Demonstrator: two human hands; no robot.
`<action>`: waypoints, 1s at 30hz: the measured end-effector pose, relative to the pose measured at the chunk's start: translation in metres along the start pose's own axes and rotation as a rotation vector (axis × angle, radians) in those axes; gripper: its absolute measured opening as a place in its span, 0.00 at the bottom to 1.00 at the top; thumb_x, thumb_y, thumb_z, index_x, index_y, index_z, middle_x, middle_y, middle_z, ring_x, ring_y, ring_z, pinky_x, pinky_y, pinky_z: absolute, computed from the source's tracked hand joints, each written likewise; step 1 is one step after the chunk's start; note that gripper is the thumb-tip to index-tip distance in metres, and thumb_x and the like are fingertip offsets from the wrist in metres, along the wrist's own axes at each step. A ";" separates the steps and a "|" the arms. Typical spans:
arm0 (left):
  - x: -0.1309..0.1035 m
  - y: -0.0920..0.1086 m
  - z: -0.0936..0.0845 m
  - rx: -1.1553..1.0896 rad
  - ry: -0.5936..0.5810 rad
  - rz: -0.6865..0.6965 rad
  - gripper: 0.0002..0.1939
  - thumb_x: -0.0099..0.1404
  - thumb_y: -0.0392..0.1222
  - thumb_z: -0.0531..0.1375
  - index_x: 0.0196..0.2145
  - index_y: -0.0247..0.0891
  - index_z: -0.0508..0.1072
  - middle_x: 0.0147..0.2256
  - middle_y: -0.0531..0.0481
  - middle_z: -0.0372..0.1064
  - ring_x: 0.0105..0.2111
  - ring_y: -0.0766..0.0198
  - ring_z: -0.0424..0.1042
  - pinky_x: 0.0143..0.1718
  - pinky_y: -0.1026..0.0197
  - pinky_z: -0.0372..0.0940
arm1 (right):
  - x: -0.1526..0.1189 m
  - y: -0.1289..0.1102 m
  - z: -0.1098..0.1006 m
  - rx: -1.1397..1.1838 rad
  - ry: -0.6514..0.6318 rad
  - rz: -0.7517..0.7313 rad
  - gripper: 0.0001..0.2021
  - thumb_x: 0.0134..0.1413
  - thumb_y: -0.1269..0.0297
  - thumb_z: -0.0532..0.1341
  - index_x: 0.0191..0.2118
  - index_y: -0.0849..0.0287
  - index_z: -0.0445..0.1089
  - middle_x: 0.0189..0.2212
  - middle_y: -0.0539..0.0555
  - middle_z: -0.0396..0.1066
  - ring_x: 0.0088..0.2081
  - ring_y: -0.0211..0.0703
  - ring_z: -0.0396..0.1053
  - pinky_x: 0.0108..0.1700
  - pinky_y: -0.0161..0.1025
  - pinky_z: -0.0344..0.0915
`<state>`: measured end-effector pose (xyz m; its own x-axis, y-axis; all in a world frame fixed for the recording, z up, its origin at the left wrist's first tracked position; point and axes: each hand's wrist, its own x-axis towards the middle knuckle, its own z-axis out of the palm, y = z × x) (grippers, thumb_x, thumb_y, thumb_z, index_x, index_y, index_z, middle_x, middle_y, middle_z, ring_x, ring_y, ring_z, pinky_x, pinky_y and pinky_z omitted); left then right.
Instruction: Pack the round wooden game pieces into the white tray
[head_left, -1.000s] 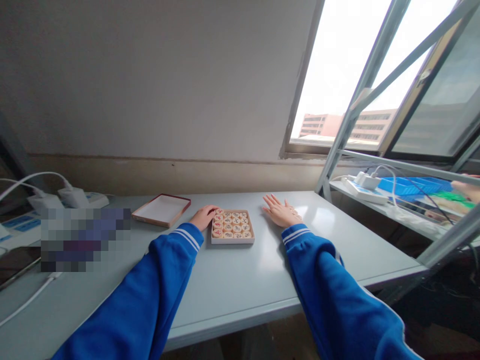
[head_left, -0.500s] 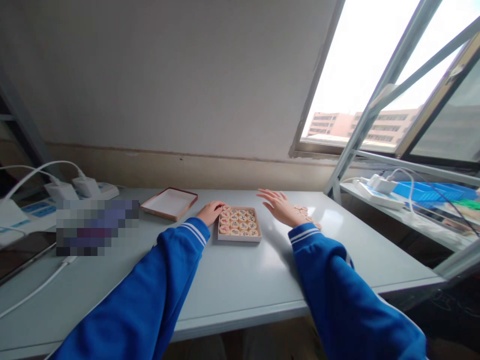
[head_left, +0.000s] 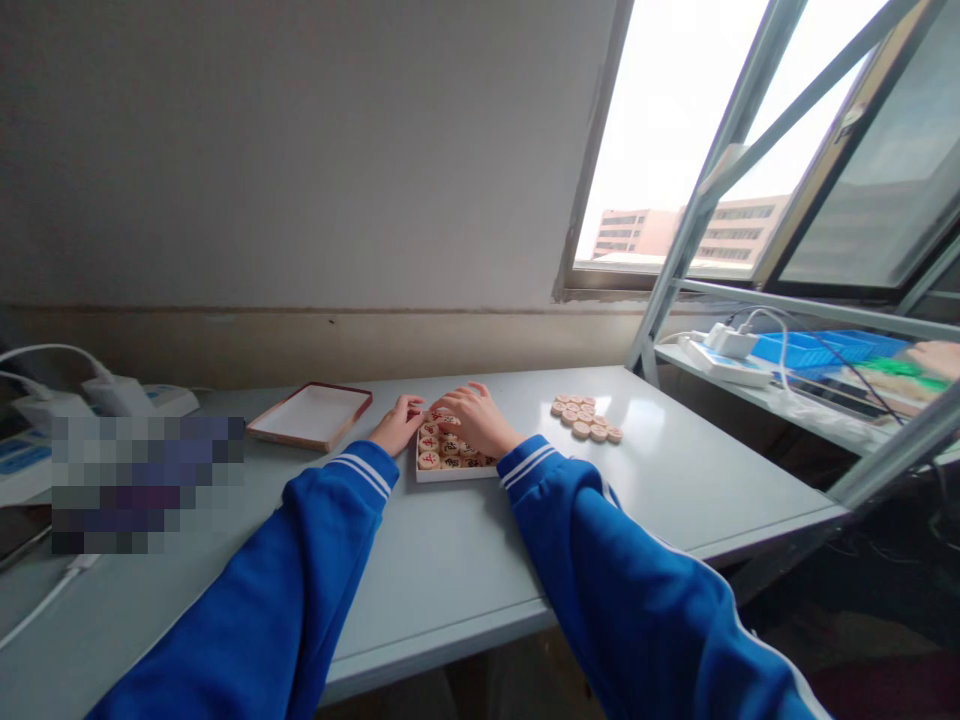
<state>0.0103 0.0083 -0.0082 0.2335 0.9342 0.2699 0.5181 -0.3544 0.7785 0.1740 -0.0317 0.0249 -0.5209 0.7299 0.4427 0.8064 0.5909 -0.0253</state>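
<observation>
A shallow open box (head_left: 459, 475) holds rows of round wooden Chinese chess pieces (head_left: 429, 461) with red and black characters. My left hand (head_left: 397, 427) is at the box's far left corner, its bent fingers close together against the edge. Over the pieces arches my right hand (head_left: 482, 420), fingers apart and tips near that same corner; it hides the right part of the box. Whether the right fingertips touch a piece I cannot make out. Farther right on the table, a group of loose chess pieces (head_left: 581, 415) lies flat.
The box lid (head_left: 311, 412) lies inside up on the grey table (head_left: 435, 570), left of the box. Power strips with white plugs (head_left: 116, 397) and cables stand at far left, beside a blurred-out patch. A metal frame (head_left: 679, 250) rises at right, with a shelf holding blue trays (head_left: 814, 347).
My right hand has come left from beside the loose pieces to above the box. My left hand stays at the box's corner. The view has shifted a little to the right.
</observation>
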 end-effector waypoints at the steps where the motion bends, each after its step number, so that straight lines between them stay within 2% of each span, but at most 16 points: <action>1: 0.000 0.000 0.000 -0.006 -0.003 0.002 0.12 0.54 0.36 0.52 0.38 0.36 0.63 0.35 0.48 0.69 0.39 0.63 0.68 0.45 0.58 0.61 | 0.000 0.001 -0.002 -0.006 0.025 0.024 0.09 0.51 0.61 0.57 0.39 0.55 0.68 0.38 0.54 0.70 0.44 0.44 0.63 0.53 0.47 0.44; 6: -0.002 0.002 -0.004 0.032 -0.073 0.033 0.11 0.55 0.37 0.51 0.37 0.37 0.65 0.36 0.49 0.69 0.40 0.63 0.67 0.45 0.58 0.61 | -0.009 0.028 -0.018 -0.043 0.078 0.247 0.09 0.50 0.57 0.57 0.35 0.54 0.68 0.38 0.52 0.70 0.43 0.45 0.62 0.51 0.49 0.46; 8: -0.003 0.004 -0.005 0.059 -0.084 0.038 0.11 0.55 0.37 0.50 0.36 0.36 0.66 0.36 0.48 0.69 0.40 0.62 0.67 0.44 0.59 0.61 | -0.020 0.046 -0.026 -0.090 0.035 0.363 0.10 0.50 0.57 0.55 0.34 0.55 0.69 0.38 0.53 0.70 0.43 0.47 0.61 0.49 0.51 0.48; 10: -0.004 0.006 -0.005 0.082 -0.084 0.036 0.11 0.55 0.37 0.49 0.35 0.36 0.67 0.36 0.48 0.69 0.39 0.62 0.67 0.44 0.60 0.61 | -0.034 0.065 -0.033 -0.150 -0.086 0.477 0.10 0.50 0.57 0.55 0.33 0.55 0.70 0.38 0.56 0.69 0.44 0.49 0.61 0.48 0.53 0.49; 13: -0.004 0.008 -0.004 0.098 -0.075 0.031 0.12 0.55 0.36 0.49 0.36 0.36 0.68 0.37 0.48 0.69 0.40 0.62 0.67 0.44 0.60 0.61 | -0.055 0.088 -0.043 -0.249 -0.254 0.663 0.11 0.49 0.57 0.55 0.32 0.57 0.71 0.39 0.60 0.68 0.46 0.54 0.59 0.48 0.61 0.45; 16: -0.006 0.012 -0.005 0.102 -0.078 0.028 0.13 0.55 0.35 0.49 0.36 0.35 0.68 0.38 0.47 0.69 0.41 0.62 0.67 0.44 0.60 0.60 | -0.065 0.097 -0.050 -0.269 -0.200 0.751 0.13 0.48 0.57 0.56 0.38 0.59 0.69 0.44 0.62 0.64 0.50 0.56 0.55 0.49 0.65 0.42; 19: -0.007 0.015 -0.007 0.109 -0.102 0.022 0.13 0.55 0.35 0.48 0.37 0.34 0.68 0.39 0.46 0.69 0.42 0.61 0.66 0.45 0.60 0.60 | -0.059 0.087 -0.052 -0.129 -0.103 0.614 0.15 0.47 0.64 0.58 0.44 0.56 0.66 0.47 0.59 0.62 0.51 0.53 0.54 0.50 0.58 0.47; 22: -0.009 0.017 -0.009 0.117 -0.110 0.026 0.13 0.56 0.35 0.49 0.37 0.34 0.67 0.40 0.45 0.69 0.42 0.61 0.66 0.45 0.60 0.60 | -0.042 0.057 -0.045 0.169 -0.061 0.261 0.15 0.49 0.68 0.57 0.45 0.54 0.65 0.48 0.54 0.63 0.50 0.45 0.57 0.50 0.47 0.53; 25: -0.008 0.016 -0.008 0.106 -0.100 0.033 0.12 0.55 0.36 0.49 0.36 0.34 0.67 0.40 0.45 0.69 0.42 0.61 0.66 0.45 0.60 0.60 | -0.025 0.022 -0.031 0.342 -0.131 0.009 0.17 0.48 0.68 0.58 0.46 0.54 0.65 0.46 0.52 0.65 0.47 0.42 0.60 0.48 0.41 0.55; 27: -0.008 0.015 -0.006 0.092 -0.094 0.038 0.12 0.55 0.37 0.49 0.36 0.34 0.67 0.39 0.45 0.69 0.42 0.61 0.66 0.46 0.60 0.60 | -0.018 0.003 -0.021 0.335 -0.171 -0.054 0.16 0.48 0.68 0.58 0.46 0.54 0.65 0.46 0.53 0.65 0.46 0.43 0.61 0.47 0.40 0.56; 30: -0.006 0.013 -0.004 0.076 -0.081 0.038 0.11 0.55 0.38 0.50 0.35 0.34 0.67 0.38 0.46 0.69 0.42 0.61 0.66 0.46 0.60 0.60 | -0.016 -0.011 -0.011 0.264 -0.141 -0.047 0.16 0.50 0.66 0.58 0.47 0.55 0.65 0.47 0.55 0.64 0.46 0.44 0.61 0.47 0.42 0.54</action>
<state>0.0124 -0.0021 0.0021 0.3184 0.9145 0.2497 0.5680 -0.3949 0.7221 0.1768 -0.0536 0.0284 -0.6045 0.7295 0.3201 0.6895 0.6804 -0.2484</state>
